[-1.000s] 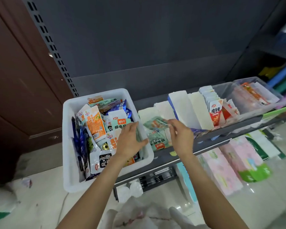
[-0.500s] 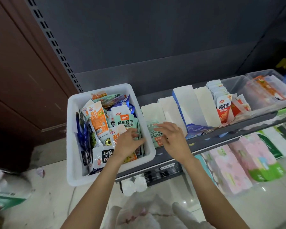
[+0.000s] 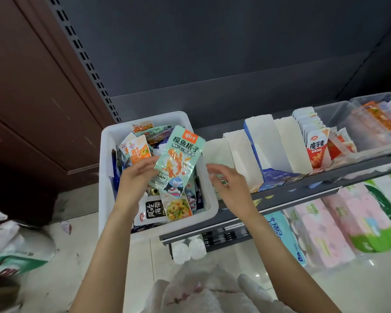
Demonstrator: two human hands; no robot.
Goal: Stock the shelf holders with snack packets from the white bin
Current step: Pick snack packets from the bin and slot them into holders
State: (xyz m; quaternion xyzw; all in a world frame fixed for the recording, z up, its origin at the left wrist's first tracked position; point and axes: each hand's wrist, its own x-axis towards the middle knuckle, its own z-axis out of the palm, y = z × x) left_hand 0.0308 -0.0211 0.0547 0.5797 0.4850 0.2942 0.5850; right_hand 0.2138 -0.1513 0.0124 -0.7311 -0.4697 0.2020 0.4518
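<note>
Snack packets fill the white bin (image 3: 106, 168), which sits at the left end of the grey shelf (image 3: 325, 179), its front edge hanging past the shelf lip. Inside: orange packets (image 3: 138, 151) at back left, blue ones along the left wall, a white pouch with black print (image 3: 150, 208) at front.

Left hand (image 3: 136, 177) is above the bin, thumb and fingers pinching the lower left edge of a mint-green packet (image 3: 178, 154). Packet is lifted clear of the pile, tilted, orange tab uppermost.

Right hand (image 3: 229, 184) hovers just right of the bin's right wall, fingers loosely spread and slightly bent, holding nothing. It is close to the packet but apart from it.

Right of the bin, a row of white card holders (image 3: 264, 143) stands on the shelf. Nearest one has a little green showing behind the right hand; contents otherwise hard to tell. A further holder carries a stack of red-and-white packets (image 3: 317, 147). Beyond that, clear plastic tubs (image 3: 370, 123) with orange and white packets.

Below the shelf: pink wrapped tissue packs (image 3: 321, 231) on the pale floor.
</note>
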